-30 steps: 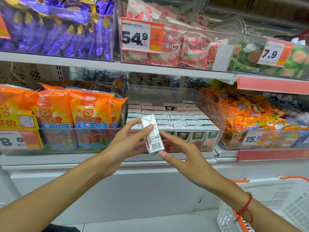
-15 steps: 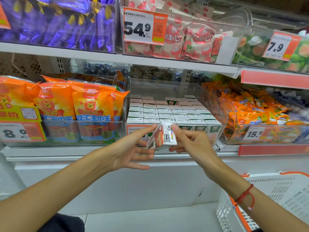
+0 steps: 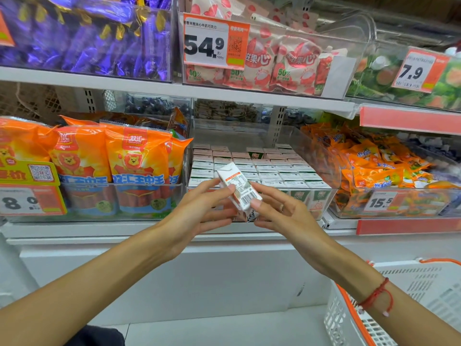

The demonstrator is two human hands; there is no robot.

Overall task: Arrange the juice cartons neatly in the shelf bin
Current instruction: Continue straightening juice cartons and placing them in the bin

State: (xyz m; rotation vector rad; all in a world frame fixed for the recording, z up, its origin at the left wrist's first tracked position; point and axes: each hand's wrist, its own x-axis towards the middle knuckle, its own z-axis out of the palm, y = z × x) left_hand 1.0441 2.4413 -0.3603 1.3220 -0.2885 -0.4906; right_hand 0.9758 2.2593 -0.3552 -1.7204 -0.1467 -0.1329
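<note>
A small white juice carton with a barcode side facing me is tilted in front of the clear shelf bin. My left hand pinches its left side with thumb and fingers. From the right, my right hand holds it, index finger on the barcode face. Inside the bin, several rows of juice cartons stand upright, tops up; one green carton sticks up in the back row.
Orange sausage packs fill the bin to the left, orange snack bags the bin to the right. A shelf of candy bins hangs above. A white shopping basket with orange trim stands at lower right.
The carton has been turned in my hands from lying on its side to tilted with the barcode face toward me, and lifted slightly. My left hand has gone from open fingers to pinching it.
</note>
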